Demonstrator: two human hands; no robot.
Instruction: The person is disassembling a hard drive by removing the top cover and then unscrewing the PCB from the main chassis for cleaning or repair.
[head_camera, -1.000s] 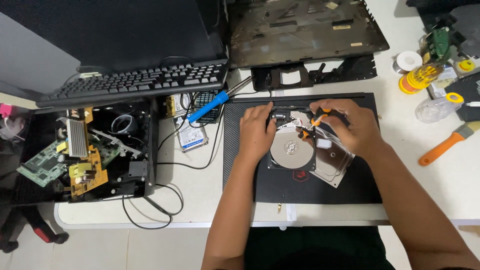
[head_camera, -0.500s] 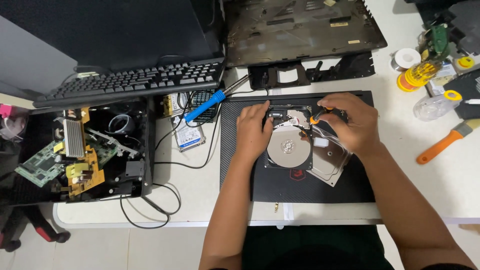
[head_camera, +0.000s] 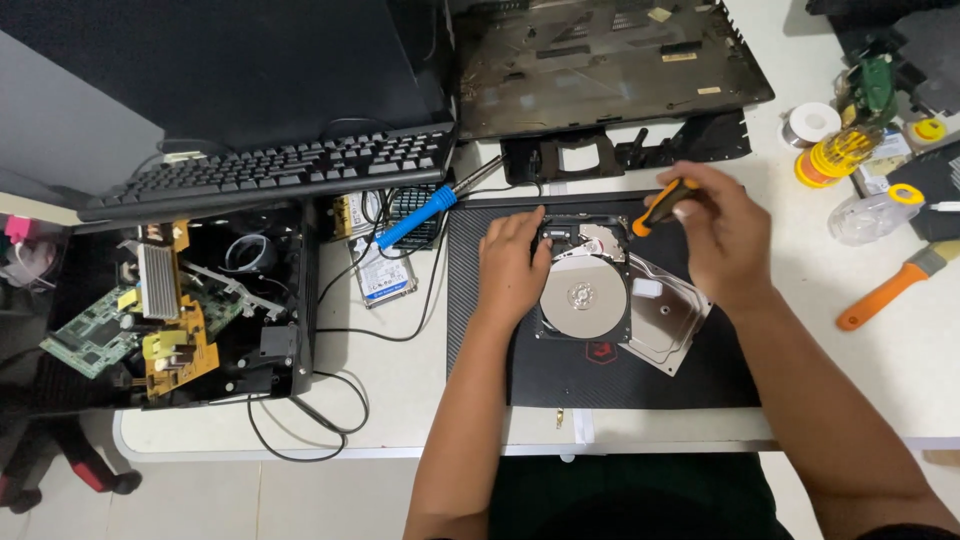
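The fingers of the right hand (head_camera: 725, 235) are closing around the orange-and-black handle of a small screwdriver (head_camera: 662, 205), lifting it clear above the upper right corner of the opened hard drive (head_camera: 585, 283). The fingers of the left hand (head_camera: 512, 268) are lying together and flat, pressing on the drive's left edge and gripping nothing. The drive is sitting at the middle of a black mat (head_camera: 500, 370), its bright platter (head_camera: 583, 297) exposed; its removed silver cover (head_camera: 668, 318) is lying tilted just beside it on the right, partly under the drive's edge.

Outward from the mat, the white surface (head_camera: 400, 385) is carrying a blue-handled soldering iron (head_camera: 420, 216), a smaller drive (head_camera: 382, 272) with loose black cables, a black keyboard (head_camera: 270, 170) and an opened black case (head_camera: 215, 310) showing circuit boards. A dark laptop shell (head_camera: 600, 60) is lying behind the mat. At the right edge are an orange-handled brush (head_camera: 890, 290), a clear plastic bottle (head_camera: 870, 215) and a solder spool (head_camera: 808, 124). Pale floor is showing at lower left.

Compared with half a second earlier, the right hand is raising the screwdriver off the drive, where the tip had been down at the head assembly; the left hand is staying on the drive.
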